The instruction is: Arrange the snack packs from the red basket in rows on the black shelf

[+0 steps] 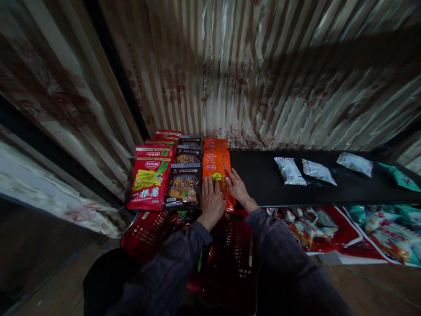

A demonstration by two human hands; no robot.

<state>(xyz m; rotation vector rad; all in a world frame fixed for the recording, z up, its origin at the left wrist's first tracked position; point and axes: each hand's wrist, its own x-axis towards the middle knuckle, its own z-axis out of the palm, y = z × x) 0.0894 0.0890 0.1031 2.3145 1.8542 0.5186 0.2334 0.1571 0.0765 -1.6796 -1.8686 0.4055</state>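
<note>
A row of overlapping orange snack packets (215, 158) lies on the black shelf (260, 186). My left hand (212, 201) rests flat on the front packet's left side, fingers stretched forward. Against its right edge lies my right hand (237, 187), fingers extended and touching the orange packet. Just left of my left hand are dark potato-chip packets (183, 186), lined up one behind another. Farther left, red snack packets (149, 183) with a green-and-yellow picture overlap in their own row. Neither hand is wrapped round anything.
Several small white packets (289, 171) and a green packet (401, 176) lie apart on the shelf's right part. Below the front edge sits a red plastic basket (147, 229). More snack bags (393, 237) lie low at right. A pleated curtain (235, 83) hangs behind.
</note>
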